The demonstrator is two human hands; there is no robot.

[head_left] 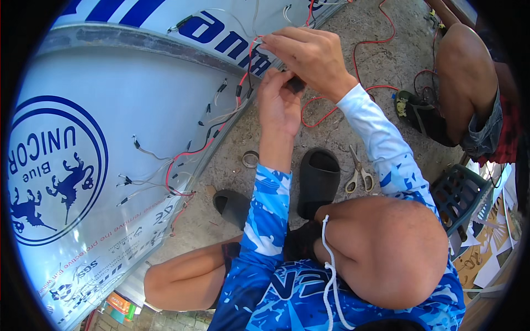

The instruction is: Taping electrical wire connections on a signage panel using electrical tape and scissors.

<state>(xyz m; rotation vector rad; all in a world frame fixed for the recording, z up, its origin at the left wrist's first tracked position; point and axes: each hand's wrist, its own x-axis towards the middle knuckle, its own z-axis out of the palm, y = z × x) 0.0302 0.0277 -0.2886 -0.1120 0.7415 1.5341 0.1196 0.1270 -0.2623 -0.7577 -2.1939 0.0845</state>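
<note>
My left hand and my right hand meet at the edge of a large white sign panel with blue print. Between them they hold a small roll of black tape against a red and black wire. My right hand's fingers pinch the wire near the panel's metal rim. Several short wire leads with black-taped ends stick out of the panel along a red wire. Both my arms wear blue patterned sleeves.
Black sandals lie on the concrete ground between my knees. Scissors and a ring of tape rest nearby. Another person's bare leg is at the right, beside a green plastic stool. Red wires trail over the ground.
</note>
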